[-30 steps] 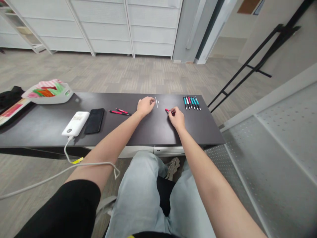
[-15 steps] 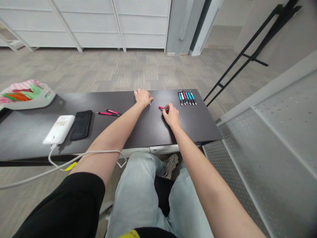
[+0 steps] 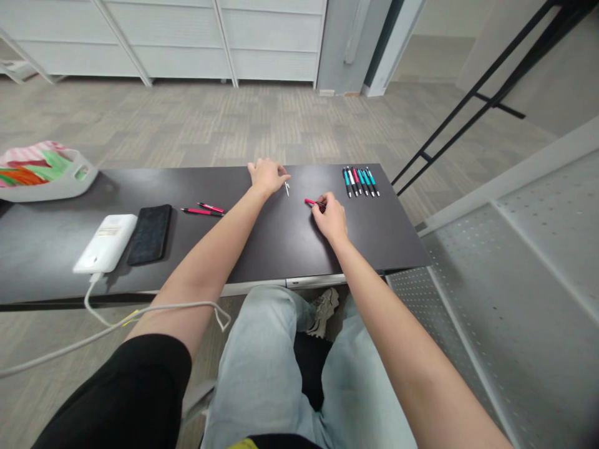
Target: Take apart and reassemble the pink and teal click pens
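One red pen (image 3: 309, 202) sits pinched in the right hand (image 3: 329, 214), its end exposed, likely for access. The left hand (image 3: 267, 177), half-curled, meets a slim rod (image 3: 287, 189); grip too small to tell. Rightward, a pen row (image 3: 360, 181) lies aligned on the tabletop (image 3: 276, 246), presumably for tidiness.

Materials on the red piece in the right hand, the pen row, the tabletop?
Red piece in the right hand: likely smooth plastic, from its even, saturated colour; too small to be sure.
Pens in the row: probably plastic barrels, judging by bright, solid colours; silvery ends may be metal or plated.
Tabletop: satin, dark, perhaps laminate or painted board; soft sheen, no visible grain.
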A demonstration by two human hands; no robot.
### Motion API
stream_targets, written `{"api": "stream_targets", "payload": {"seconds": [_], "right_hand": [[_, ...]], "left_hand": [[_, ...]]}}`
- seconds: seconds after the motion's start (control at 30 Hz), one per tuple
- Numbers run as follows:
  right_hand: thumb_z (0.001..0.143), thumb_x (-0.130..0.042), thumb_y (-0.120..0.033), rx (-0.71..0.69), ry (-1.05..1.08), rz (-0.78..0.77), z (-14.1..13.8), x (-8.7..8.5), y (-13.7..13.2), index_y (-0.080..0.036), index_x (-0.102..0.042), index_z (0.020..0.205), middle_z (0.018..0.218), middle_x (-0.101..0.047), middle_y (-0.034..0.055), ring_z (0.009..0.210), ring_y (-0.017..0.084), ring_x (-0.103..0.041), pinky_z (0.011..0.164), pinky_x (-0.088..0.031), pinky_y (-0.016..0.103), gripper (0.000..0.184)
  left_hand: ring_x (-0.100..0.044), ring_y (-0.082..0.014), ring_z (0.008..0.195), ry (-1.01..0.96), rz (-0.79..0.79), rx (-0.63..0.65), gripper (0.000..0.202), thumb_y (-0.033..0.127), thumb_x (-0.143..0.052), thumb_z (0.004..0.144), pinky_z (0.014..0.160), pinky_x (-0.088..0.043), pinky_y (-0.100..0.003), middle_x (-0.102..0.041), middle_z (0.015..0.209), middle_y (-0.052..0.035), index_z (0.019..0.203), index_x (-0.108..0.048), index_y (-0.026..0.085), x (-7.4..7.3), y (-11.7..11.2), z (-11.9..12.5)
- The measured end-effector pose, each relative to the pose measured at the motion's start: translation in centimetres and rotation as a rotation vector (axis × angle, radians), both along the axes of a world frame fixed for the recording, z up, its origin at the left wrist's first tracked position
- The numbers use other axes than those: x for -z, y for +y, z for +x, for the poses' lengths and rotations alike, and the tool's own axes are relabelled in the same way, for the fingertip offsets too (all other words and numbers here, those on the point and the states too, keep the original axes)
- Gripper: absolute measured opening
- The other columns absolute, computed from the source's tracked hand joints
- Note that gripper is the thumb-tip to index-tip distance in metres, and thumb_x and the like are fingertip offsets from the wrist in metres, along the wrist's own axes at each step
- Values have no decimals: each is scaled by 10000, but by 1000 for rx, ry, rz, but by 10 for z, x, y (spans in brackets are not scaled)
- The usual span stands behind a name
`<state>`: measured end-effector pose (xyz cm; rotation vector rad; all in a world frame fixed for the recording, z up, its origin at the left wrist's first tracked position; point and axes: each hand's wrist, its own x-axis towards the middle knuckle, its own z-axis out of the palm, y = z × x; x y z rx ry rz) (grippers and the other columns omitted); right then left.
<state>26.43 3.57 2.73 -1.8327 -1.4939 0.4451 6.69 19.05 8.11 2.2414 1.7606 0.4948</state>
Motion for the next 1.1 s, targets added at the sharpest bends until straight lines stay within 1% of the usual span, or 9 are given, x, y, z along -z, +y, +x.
{"api": "stream_targets", "payload": {"seconds": [0.1, 0.2, 0.5, 0.63, 0.73, 0.83, 0.9, 0.97, 1.1], "right_hand": [[1082, -750, -270, 7, 7, 1, -1, 0, 0, -384, -521, 1022, 1200, -910, 148, 1212, 468, -864, 1128, -622, 614, 263], [1089, -738, -282, 16, -6, -2, -1, 1, 0, -386, -521, 1028, 1205, -911, 146, 1214, 460, -859, 1127, -616, 598, 249], [1078, -731, -302, 27, 3, -13, -2, -2, 0, -385, -518, 1022, 1196, -913, 137, 1199, 449, -866, 1092, -612, 561, 235], [1068, -713, -320, 37, 6, -11, -2, 0, 0, -383, -534, 1031, 1204, -916, 136, 1207, 450, -864, 1104, -622, 568, 194], [1066, -704, -332, 37, 16, -6, -1, 2, 0, -382, -557, 1045, 1225, -928, 135, 1217, 448, -868, 1127, -637, 586, 156], [1057, -719, -334, 38, 39, 19, 1, 5, 2, -382, -624, 1074, 1256, -942, 131, 1247, 448, -875, 1172, -652, 622, 108], [1056, -739, -343, 20, 54, 35, 3, 7, 3, -383, -673, 1093, 1282, -951, 136, 1281, 462, -871, 1216, -647, 669, 86], [1061, -746, -372, -8, 70, 50, 5, 10, 3, -385, -705, 1089, 1284, -954, 142, 1289, 477, -866, 1245, -634, 714, 51], [1057, -768, -490, -24, 210, 103, 15, 19, 1, -395, -741, 1079, 1202, -949, 116, 1146, 445, -869, 1153, -687, 679, 101]], "left_hand": [[-656, -538, 1562, 117, -31, 38, 150, 362, -1048, 1045, 1411, -398, -739, -895, 1380, -206, 1024, -972, 234, -6, 7, 7], [-646, -551, 1574, 168, -41, 71, 155, 354, -1065, 1019, 1420, -395, -748, -908, 1364, -210, 985, -979, 230, -7, 6, 11], [-672, -528, 1520, 91, -39, 110, 198, 378, -1030, 1089, 1357, -418, -723, -939, 1340, -215, 967, -972, 233, 6, -7, 11], [-683, -510, 1474, 20, 6, 169, 357, 494, -981, 1153, 1328, -430, -708, -942, 1331, -214, 901, -921, 248, 12, -21, 13], [-703, -465, 1411, -78, 29, 173, 440, 579, -919, 1195, 1340, -409, -683, -936, 1246, -182, 900, -861, 258, 13, -32, 10], [-776, -349, 1249, -269, 37, 120, 267, 448, -852, 1234, 1359, -437, -602, -938, 1177, -102, 1038, -831, 268, 15, -42, 1], [-812, -294, 1137, -422, 41, 106, 140, 329, -839, 1202, 1295, -530, -530, -938, 1142, -60, 1075, -803, 280, 20, -47, -6], [-831, -285, 1086, -558, 70, 115, 131, 265, -865, 1130, 1172, -614, -480, -935, 1126, -54, 1033, -782, 293, 27, -50, -14], [-833, -289, 994, -743, 169, 97, 143, 263, -910, 1059, 1045, -680, -469, -936, 1105, -53, 972, -809, 316, 43, -50, -21]]}}
